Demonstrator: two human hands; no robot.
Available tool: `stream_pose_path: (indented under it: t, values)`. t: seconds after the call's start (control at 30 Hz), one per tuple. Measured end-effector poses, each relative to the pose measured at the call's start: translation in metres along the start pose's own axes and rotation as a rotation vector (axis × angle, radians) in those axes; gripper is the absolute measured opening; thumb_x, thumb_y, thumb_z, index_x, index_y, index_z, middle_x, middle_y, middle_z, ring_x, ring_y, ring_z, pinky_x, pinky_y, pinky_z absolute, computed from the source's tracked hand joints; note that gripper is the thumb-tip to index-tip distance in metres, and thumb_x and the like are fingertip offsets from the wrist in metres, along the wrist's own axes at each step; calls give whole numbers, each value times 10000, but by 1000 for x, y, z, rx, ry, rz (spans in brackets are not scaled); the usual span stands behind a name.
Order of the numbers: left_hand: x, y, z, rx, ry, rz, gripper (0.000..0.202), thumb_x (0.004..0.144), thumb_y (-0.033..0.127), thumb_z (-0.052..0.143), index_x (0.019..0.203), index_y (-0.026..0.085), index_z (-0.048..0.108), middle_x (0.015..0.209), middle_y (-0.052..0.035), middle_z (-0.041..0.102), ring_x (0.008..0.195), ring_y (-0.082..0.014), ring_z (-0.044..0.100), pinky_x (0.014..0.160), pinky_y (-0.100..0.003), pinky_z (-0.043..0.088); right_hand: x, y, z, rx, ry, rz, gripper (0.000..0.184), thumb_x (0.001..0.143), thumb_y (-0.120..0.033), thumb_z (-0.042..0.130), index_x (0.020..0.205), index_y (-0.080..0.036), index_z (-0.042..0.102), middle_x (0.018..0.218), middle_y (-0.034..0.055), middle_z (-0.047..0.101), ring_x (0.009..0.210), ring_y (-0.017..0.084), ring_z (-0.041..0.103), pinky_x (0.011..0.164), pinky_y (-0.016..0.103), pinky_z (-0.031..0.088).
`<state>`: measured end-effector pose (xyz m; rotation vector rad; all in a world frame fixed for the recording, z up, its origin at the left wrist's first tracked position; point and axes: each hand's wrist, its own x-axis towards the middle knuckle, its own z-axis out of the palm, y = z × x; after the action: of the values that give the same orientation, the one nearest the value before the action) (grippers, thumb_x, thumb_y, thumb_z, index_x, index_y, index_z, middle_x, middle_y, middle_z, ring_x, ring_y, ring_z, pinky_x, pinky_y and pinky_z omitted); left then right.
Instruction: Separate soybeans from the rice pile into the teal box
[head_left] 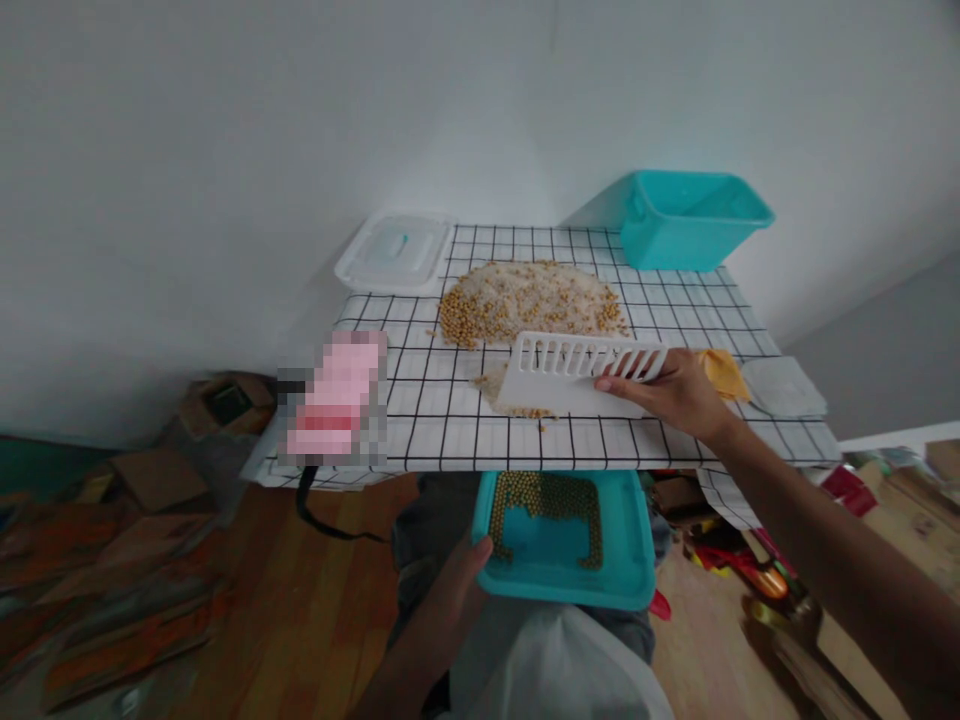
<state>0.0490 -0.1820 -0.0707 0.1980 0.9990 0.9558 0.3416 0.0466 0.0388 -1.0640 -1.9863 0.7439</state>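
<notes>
My right hand point(679, 390) grips a white plastic plate with a row of slots point(559, 385) along its upper edge, thumb across the front. The plate is tilted over the tabletop. Beneath its left end lies a small patch of pale grains with some golden beads point(491, 382). Behind it spreads a larger heap of grains and golden beads point(532, 300). Below the table's front edge, my left hand point(476, 562) holds the left rim of a teal bin point(555, 595), its thumb over the edge. Golden beads point(566, 500) lie in the bin.
A white-lidded container point(396, 252) stands back left on the checked tablecloth point(442, 425); another teal bin point(690, 225) is back right. A pink object point(337, 395), blurred out, lies left. A yellow cloth point(724, 375) and a white pad point(787, 387) are right. Cardboard boxes point(161, 480) crowd the floor.
</notes>
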Motion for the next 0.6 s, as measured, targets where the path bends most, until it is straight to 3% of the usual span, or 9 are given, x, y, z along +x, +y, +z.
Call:
stream_pose_path:
  t: [0.2, 0.27, 0.4, 0.6]
  values:
    - [2, 7, 14, 38, -34, -45, 435, 877, 463, 706, 1203, 176, 695, 1370, -123, 668, 1448, -334, 437, 1248, -581, 236, -5, -3, -2, 13, -12, -14, 120, 804, -364, 815, 875, -267, 818, 897, -6, 810, 767, 208, 771, 666, 309, 638]
    - [-1, 9, 15, 53, -37, -1, 398, 858, 391, 746, 1201, 195, 695, 1413, -95, 640, 1465, -316, 414, 1258, -557, 221, -6, -1, -3, -7, 14, 0, 139, 800, -373, 819, 883, -261, 817, 906, -5, 811, 788, 215, 775, 682, 313, 639]
    - [-6, 12, 19, 42, -23, 54, 352, 752, 221, 840, 1090, 257, 749, 1420, 7, 639, 1539, -265, 255, 1298, -343, 124, -9, 3, -9, -61, 40, 19, 162, 801, -385, 817, 896, -253, 815, 928, 5, 813, 815, 231, 778, 694, 319, 639]
    - [3, 16, 33, -30, -81, -17, 447, 895, 434, 682, 1268, 187, 678, 1354, -81, 684, 1461, -307, 416, 1267, -457, 243, -14, 6, -14, -74, 19, 8, 114, 809, -375, 810, 843, -266, 804, 863, -7, 807, 748, 216, 772, 624, 305, 626]
